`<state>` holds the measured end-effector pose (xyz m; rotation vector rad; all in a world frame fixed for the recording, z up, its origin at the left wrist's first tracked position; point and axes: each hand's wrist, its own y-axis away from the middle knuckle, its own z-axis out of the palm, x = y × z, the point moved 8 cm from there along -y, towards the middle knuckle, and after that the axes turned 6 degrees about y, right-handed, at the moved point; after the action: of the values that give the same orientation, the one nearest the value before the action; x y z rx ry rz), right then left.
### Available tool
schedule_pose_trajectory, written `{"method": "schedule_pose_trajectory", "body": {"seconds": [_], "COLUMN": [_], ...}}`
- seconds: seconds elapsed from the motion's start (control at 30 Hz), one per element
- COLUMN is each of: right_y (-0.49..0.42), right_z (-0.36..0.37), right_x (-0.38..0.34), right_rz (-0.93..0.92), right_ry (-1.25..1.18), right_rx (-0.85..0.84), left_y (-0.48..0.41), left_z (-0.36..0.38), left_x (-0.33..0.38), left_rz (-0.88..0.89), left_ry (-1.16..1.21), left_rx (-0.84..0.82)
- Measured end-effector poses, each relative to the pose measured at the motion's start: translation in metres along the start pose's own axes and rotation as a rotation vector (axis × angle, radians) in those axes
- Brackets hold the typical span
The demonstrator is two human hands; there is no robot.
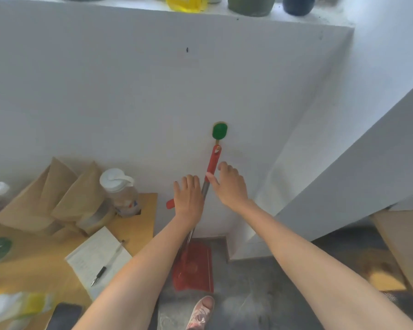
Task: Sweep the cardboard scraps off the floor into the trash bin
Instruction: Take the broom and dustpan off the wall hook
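Where it hangs from the green hook (219, 131), dustpan handle (212, 163) between both hands' spread, empty fingers (188, 181).

Bare, sleeveless forearms; left hand (188, 196) and right hand (230, 184) ungloved; one pink-and-white laced fabric shoe (201, 313).

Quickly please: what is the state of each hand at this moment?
Left hand: open, holding nothing, beside the red-gripped metal dustpan handle.
Right hand: open, thumb touching that handle, not gripping it yet.
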<state>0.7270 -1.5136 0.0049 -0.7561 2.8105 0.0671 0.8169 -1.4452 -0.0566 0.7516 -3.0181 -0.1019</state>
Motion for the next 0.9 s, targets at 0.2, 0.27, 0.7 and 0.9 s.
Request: {"method": "schedule_pose_trajectory", "body": {"seconds": [0.2, 0.27, 0.7, 0.9], "right_y": [-0.036, -0.042, -0.043, -0.024], "right_z": [0.044, 0.057, 0.053, 0.037], "right_x": [0.012, 0.012, 0.008, -0.003], "right_rz": [0.181, 0.194, 0.183, 0.128], "right_ry": [-0.194, -0.275, -0.455, -0.414], "right_rx": [-0.165, -0.229, -0.195, -0.182], "left_y": [-0.036, -0.039, -0.05, -0.031], "left_z": [0.061, 0.082, 0.074, 0.065], "left_x": [-0.014, -0.013, -0.012, -0.011], "left_rz": [0.001, 0.035, 0.1, 0.122], "left_ry": [-0.094, -0.107, -0.026, -0.037], "left_rx": [-0.33, -0.467, -0.512, -0.485]}}
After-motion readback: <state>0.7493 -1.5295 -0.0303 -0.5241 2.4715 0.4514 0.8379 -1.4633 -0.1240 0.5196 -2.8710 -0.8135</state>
